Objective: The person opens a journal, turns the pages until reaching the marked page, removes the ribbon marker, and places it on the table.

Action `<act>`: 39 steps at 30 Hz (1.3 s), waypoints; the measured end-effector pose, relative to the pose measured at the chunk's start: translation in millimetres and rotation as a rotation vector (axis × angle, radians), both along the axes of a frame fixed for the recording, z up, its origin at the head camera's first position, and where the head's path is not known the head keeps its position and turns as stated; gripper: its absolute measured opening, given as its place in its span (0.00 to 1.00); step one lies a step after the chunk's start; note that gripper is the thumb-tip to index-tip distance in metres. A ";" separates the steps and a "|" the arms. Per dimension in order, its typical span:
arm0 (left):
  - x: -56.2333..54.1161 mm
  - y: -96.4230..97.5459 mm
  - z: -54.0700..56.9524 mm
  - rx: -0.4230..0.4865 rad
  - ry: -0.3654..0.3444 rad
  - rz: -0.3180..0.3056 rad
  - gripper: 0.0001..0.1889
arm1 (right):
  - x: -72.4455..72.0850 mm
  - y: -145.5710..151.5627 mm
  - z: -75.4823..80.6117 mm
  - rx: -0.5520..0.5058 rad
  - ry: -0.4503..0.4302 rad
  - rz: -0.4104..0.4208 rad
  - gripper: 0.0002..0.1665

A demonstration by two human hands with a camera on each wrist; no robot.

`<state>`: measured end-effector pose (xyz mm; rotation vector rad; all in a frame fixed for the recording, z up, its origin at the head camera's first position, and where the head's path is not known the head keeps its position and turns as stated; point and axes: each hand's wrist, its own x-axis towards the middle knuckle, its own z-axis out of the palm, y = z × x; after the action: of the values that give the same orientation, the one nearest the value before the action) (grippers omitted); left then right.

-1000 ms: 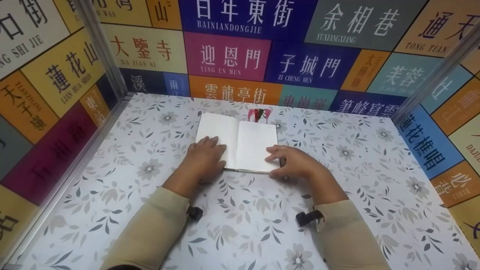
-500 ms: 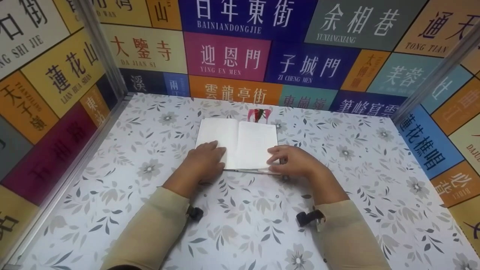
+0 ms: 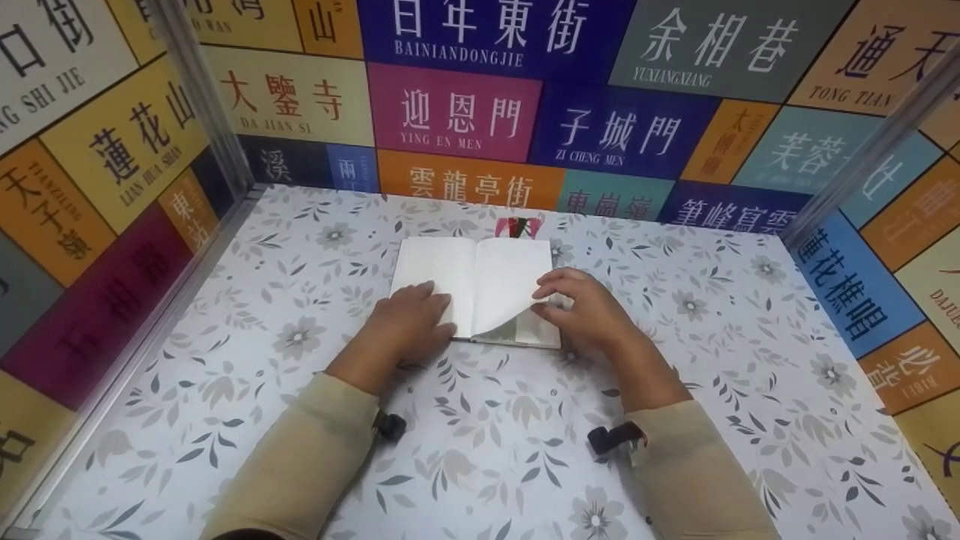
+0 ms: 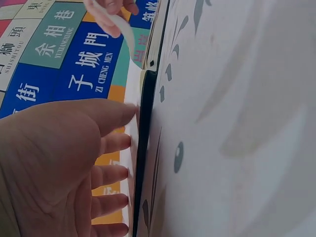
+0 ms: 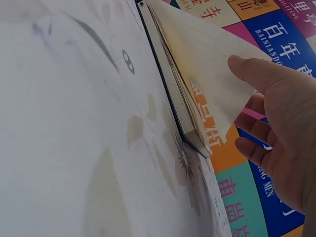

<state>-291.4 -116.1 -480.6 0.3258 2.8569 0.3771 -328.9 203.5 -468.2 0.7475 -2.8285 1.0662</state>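
Note:
An open notebook (image 3: 431, 259) with blank pages lies on the patterned tabletop. My left hand (image 3: 405, 322) rests on its left page with the fingers fairly straight; the left wrist view has the thumb and fingertips of that hand (image 4: 54, 163) against the page by the dark cover edge. At the right side, my right hand (image 3: 592, 307) pinches the lower outer corner of a page (image 3: 510, 277), which curls up off the pages beneath. In the right wrist view the raised page (image 5: 212, 64) runs between thumb and fingers, above the page block (image 5: 173, 74).
Pink, red and dark green strips (image 3: 517, 227) stick out behind the notebook's top edge. Panels with printed signs (image 3: 454, 112) stand at the back and both sides. A flower-print covering (image 3: 480, 450) spreads over the table.
The lower right corner of the right page has come up, showing a greyish-green area beneath. My right hand has risen slightly with it. The left hand stays on the left page.

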 end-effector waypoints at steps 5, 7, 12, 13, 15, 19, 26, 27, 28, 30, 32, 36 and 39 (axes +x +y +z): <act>2.9 1.2 4.1 0.032 0.015 0.020 0.45 | 4.2 -8.9 6.9 0.003 0.081 -0.028 0.07; 3.1 1.9 4.5 0.043 0.016 0.035 0.50 | 5.7 -12.3 9.5 0.003 0.100 -0.035 0.07; 3.3 4.8 4.7 0.089 0.034 0.069 0.60 | 8.5 -23.2 14.3 -0.004 0.161 -0.024 0.11; 3.5 5.5 4.7 0.095 0.042 0.074 0.61 | 9.0 -26.0 15.3 -0.005 0.170 -0.021 0.12; 3.8 6.9 4.7 0.108 0.057 0.080 0.63 | 9.5 -32.0 17.6 -0.009 0.185 -0.015 0.13; 4.0 9.7 5.4 0.118 0.099 0.089 0.63 | 9.3 -44.6 23.8 -0.017 0.220 -0.011 0.13; 2.3 14.9 11.4 0.179 0.132 0.132 0.66 | 5.6 -65.2 33.6 -0.025 0.279 -0.017 0.09; 2.1 15.7 12.5 0.184 0.134 0.138 0.67 | 4.9 -67.6 34.5 -0.026 0.288 -0.015 0.09; 2.0 16.5 13.6 0.188 0.138 0.143 0.67 | 4.4 -69.7 35.4 -0.024 0.298 -0.013 0.09; 1.4 18.2 15.1 0.184 0.159 0.148 0.68 | 3.6 -73.7 36.9 -0.018 0.318 -0.005 0.09; 1.0 19.9 15.8 0.176 0.183 0.151 0.69 | 3.3 -77.4 37.8 -0.012 0.333 0.002 0.10; 0.2 23.3 14.4 0.159 0.223 0.149 0.70 | 3.9 -85.4 39.9 -0.006 0.364 0.003 0.10; 1.1 24.8 12.6 0.152 0.241 0.155 0.68 | 5.0 -90.8 39.8 -0.008 0.385 0.014 0.10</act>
<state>-290.3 -91.3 -468.0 0.1883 3.1066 0.6272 -323.9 112.7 -428.4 0.8652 -2.4952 0.8281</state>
